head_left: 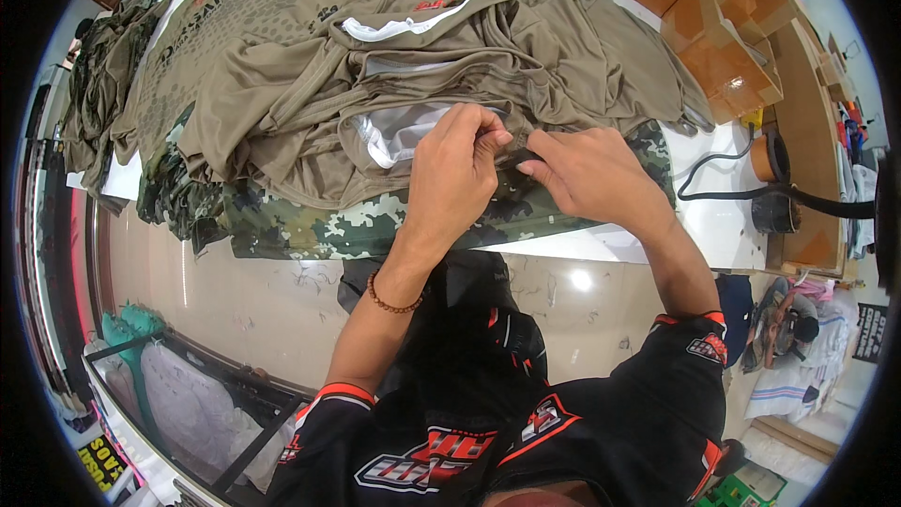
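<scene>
Both hands are at the near part of a pile of khaki jersey garments (244, 131) lying on green camouflage fabric (375, 230). My left hand (455, 164) has thumb and forefinger pinched on the khaki cloth, beside an opening with a white inner lining (380, 141). Just to its right, my right hand (596, 178) pinches the same cloth, its fingertips partly hidden in the folds. Another white-edged band (371, 30) lies higher up the pile, near red and black printing on the fabric.
Cardboard boxes (718, 52), tape rolls (771, 158) and a black cable (713, 195) sit at the right of the white table (732, 235). Dark camouflage garments (103, 84) hang at the left. A metal-framed cart (202, 385) stands lower left; another person (784, 329) is low at the right.
</scene>
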Available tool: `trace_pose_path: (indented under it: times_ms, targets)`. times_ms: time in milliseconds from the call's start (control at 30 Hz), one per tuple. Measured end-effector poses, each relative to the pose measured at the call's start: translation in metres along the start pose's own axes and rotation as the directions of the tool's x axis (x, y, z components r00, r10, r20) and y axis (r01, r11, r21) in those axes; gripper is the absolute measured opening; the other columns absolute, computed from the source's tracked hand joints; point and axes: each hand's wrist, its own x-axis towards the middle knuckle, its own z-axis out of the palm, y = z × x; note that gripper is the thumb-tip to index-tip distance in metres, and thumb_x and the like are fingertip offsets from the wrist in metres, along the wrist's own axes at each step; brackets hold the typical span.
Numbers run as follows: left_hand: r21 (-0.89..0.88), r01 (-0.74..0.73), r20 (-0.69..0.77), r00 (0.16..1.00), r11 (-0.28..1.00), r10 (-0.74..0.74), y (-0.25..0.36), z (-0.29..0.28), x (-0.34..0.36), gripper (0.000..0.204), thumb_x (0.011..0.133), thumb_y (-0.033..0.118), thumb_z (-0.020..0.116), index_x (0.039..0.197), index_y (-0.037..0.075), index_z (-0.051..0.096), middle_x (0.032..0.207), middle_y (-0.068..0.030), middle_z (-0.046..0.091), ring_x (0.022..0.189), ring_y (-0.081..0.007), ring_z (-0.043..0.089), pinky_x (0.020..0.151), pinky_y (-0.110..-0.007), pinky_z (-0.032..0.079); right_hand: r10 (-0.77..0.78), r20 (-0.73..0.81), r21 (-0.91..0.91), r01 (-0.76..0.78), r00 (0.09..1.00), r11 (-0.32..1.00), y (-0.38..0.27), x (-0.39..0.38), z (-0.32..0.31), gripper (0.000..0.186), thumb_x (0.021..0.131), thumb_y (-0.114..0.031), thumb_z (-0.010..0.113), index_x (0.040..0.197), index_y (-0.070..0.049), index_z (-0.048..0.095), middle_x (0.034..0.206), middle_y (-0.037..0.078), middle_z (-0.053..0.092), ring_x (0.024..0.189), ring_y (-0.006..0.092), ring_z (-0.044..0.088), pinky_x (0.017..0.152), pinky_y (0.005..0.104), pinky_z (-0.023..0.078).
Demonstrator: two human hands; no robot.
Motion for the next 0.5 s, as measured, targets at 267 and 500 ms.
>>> trace_pose_path:
  times_ms: [267,500]
  targets:
    - [-0.047,0.061,-0.079,0.995,0.997,-0.064,0.001,-0.022,-0.010,0.004,0.101,-0.002,0.061,0.098,0.002,0.061,0.083,-0.0044,0.063,0.071,-0.0121,0.061,0.064,-0.028,0.050,0.039,-0.133,0.156,-0.018,0.990,0.988,0.004,0.000,0.002,0.025,0.098,-0.031,0.070,0.100,-0.008,0.064,0.077,0.013,0.068,0.071,0.0362,0.066,0.058,0.0435,0.048]
    - [0.013,0.231,-0.548,0.815,0.973,-0.186,-0.016,-0.212,-0.086,0.008,0.107,0.008,0.061,0.102,0.002,0.060,0.085,-0.0042,0.062,0.075,-0.0104,0.060,0.071,-0.024,0.050,-0.010,-0.276,0.262,0.085,0.961,0.961,-0.011,0.010,0.003,0.032,0.091,-0.028,0.080,0.116,-0.010,0.071,0.080,0.009,0.070,0.064,0.0287,0.066,0.055,0.0347,0.048]
